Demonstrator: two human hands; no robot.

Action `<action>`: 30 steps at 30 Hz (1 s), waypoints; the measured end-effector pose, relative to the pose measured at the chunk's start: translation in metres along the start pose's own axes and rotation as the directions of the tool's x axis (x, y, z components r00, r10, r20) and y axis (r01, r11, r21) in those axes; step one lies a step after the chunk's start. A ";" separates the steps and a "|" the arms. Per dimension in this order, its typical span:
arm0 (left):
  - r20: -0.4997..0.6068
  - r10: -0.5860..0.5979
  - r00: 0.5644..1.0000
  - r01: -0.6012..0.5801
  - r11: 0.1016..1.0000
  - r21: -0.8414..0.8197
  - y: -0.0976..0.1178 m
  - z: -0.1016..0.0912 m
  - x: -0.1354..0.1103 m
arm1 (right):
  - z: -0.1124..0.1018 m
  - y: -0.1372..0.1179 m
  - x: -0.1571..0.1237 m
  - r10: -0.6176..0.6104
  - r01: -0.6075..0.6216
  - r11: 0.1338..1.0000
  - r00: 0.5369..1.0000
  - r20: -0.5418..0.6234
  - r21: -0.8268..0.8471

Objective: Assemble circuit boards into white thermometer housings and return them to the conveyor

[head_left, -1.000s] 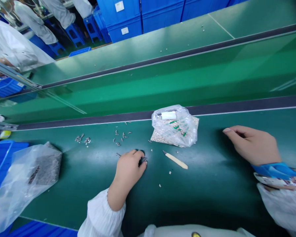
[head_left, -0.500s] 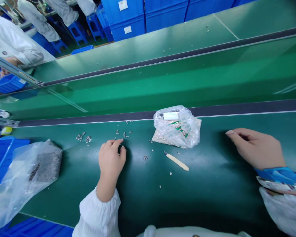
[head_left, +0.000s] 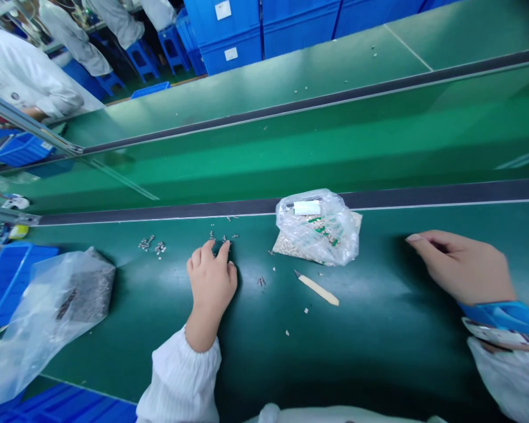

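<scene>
My left hand (head_left: 212, 276) reaches over the green table with its fingers apart, fingertips at a loose group of small metal parts (head_left: 224, 239). Some of those parts are hidden behind the fingers. My right hand (head_left: 465, 261) rests at the right, thumb and fingers closed together; whatever may be inside cannot be made out. Between the hands lies a clear plastic bag (head_left: 341, 235) full of small pale pieces, with a white label on it. In front of the bag is a knife (head_left: 318, 288) with a pale handle and a short dark blade. A little cluster of metal parts (head_left: 261, 281) sits right of my left hand.
Two more small heaps of parts (head_left: 160, 248) lie farther left. A plastic bag of dark grey parts (head_left: 90, 288) leans by a blue bin (head_left: 9, 282). A raised ledge (head_left: 194, 210) runs along the table's back. Co-workers in white sit beyond, near stacked blue crates (head_left: 229, 35).
My left hand has shifted slightly right and forward, and its fingers have spread wider. My right hand stays closed in about the same place.
</scene>
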State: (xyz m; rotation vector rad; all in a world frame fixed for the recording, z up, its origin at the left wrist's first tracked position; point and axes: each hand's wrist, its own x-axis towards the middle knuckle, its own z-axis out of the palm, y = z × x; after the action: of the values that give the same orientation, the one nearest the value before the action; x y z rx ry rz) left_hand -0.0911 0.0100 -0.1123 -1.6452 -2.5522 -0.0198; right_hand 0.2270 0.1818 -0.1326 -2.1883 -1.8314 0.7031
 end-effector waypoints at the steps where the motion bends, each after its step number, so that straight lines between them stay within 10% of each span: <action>1: 0.003 0.013 1.000 -0.013 1.000 -0.005 0.000 0.000 -0.001 | 0.000 0.000 0.000 0.002 -0.002 1.000 1.000 -0.002 0.006; 30: -0.129 -0.085 0.988 0.068 0.989 -0.135 -0.023 0.004 -0.002 | 0.001 0.002 0.001 -0.061 0.061 0.998 0.998 -0.033 0.015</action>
State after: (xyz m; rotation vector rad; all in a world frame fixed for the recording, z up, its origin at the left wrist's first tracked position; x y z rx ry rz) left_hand -0.1117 -0.0013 -0.1155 -1.5283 -2.5582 -0.2987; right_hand 0.2284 0.1821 -0.1347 -2.1113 -1.8612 0.6640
